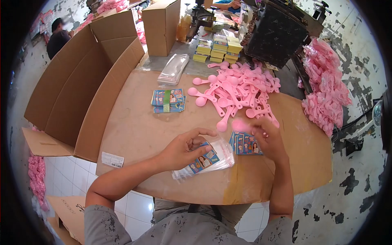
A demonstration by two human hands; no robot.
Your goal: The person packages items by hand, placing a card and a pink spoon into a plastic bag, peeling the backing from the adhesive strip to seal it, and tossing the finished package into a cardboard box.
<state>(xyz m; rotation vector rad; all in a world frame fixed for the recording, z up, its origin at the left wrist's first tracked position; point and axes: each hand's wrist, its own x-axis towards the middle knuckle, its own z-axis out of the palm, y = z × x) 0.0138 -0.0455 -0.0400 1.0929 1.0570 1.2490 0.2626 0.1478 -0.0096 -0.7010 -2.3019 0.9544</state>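
A stack of clear plastic bags lies near the front of the table, and a blue printed card shows on or inside the top one. My left hand is over this stack, thumb against the card and bag, index finger stretched forward, other fingers curled. To the right, my right hand pinches a pink measuring spoon, its bowl blurred by motion. Below that spoon, several more blue cards lie spread beside the bags. A large pile of pink spoons covers the table just beyond.
A banded card bundle and more clear bags lie toward the back left. Yellow-edged card stacks stand behind the spoons. An open carton flanks the left; bagged pink spoons hang at right. Another person sits far left.
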